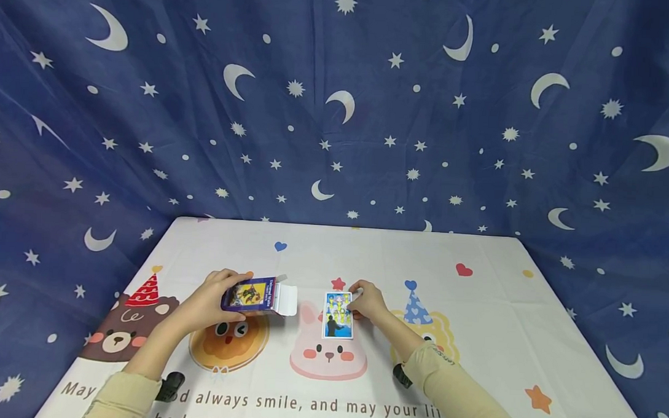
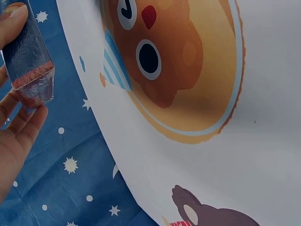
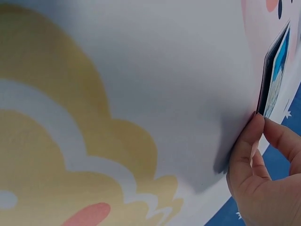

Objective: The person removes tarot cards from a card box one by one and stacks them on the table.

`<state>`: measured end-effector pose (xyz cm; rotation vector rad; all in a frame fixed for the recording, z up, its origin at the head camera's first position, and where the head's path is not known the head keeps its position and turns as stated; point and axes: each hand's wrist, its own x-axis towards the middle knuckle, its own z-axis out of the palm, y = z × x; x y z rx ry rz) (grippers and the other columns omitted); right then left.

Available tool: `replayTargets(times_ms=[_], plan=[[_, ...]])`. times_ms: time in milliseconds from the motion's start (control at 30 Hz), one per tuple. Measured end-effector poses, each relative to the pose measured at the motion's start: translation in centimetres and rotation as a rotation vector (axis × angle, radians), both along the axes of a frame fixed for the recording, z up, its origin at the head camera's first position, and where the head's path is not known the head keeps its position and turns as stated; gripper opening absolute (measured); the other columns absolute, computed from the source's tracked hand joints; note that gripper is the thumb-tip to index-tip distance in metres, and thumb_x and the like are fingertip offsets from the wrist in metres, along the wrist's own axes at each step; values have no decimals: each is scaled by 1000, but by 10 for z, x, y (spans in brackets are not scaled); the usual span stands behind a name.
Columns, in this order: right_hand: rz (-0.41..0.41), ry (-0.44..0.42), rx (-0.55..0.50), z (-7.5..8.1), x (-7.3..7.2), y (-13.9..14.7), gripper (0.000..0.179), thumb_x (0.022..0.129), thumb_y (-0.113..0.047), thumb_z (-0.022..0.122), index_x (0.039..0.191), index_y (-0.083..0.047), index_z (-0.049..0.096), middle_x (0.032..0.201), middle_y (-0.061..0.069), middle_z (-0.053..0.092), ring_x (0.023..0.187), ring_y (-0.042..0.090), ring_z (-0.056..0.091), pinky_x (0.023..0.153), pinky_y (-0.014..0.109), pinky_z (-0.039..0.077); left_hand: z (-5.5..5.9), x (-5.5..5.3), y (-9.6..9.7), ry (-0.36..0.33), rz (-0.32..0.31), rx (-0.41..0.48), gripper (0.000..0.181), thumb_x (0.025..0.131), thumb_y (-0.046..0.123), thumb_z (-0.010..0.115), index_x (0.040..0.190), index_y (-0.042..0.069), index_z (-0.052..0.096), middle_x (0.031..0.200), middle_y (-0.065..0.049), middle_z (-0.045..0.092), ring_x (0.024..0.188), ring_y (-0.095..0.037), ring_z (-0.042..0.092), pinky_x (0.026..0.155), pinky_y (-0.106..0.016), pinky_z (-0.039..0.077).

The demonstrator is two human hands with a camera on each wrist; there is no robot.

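My left hand (image 1: 214,297) grips a purple card box (image 1: 250,294) with a yellow picture panel, held at the left of centre. The box's white end flap (image 1: 287,300) hangs open towards the right. In the left wrist view, clear plastic film (image 2: 40,89) wraps the box's near end, and the left fingers (image 2: 34,123) lie around it. At the middle of the table, my right hand (image 1: 369,301) pinches the right edge of a picture card (image 1: 339,317) with a blue and yellow face. From the right wrist view, the card (image 3: 277,70) lies over a dark layer; how many cards there are I cannot tell.
A white tablecloth (image 1: 475,312) printed with cartoon animals and lettering covers the table. Behind and beside it hangs a blue curtain (image 1: 370,130) with moons and stars. Dark wrist devices show at the left wrist (image 1: 171,386) and the right wrist (image 1: 402,376).
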<state>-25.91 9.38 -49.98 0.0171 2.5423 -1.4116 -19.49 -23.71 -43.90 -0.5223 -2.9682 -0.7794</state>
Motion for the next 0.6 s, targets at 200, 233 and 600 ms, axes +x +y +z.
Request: replayTargets(times_ms=[200, 233, 600], plan=[[19, 22, 28, 1, 1, 0, 33, 73, 11, 67, 103, 3, 58, 65, 6, 54, 50, 10, 53, 46, 19, 51, 0, 0, 0, -2, 0, 0, 78, 66, 17, 85, 135, 9, 50, 120, -16, 53, 113, -36, 45, 94, -59, 45], [21, 26, 32, 1, 1, 0, 34, 72, 12, 67, 104, 3, 58, 65, 6, 53, 50, 10, 52, 46, 18, 50, 0, 0, 0, -2, 0, -1, 78, 66, 17, 85, 135, 9, 50, 120, -16, 53, 113, -36, 45, 94, -59, 45], [110, 105, 191, 2, 3, -4, 37, 74, -7, 78, 104, -2, 57, 64, 2, 50, 48, 9, 45, 44, 16, 40, 0, 0, 0, 0, 1, -2, 78, 66, 18, 85, 135, 10, 50, 120, -16, 53, 112, -35, 46, 94, -58, 46]])
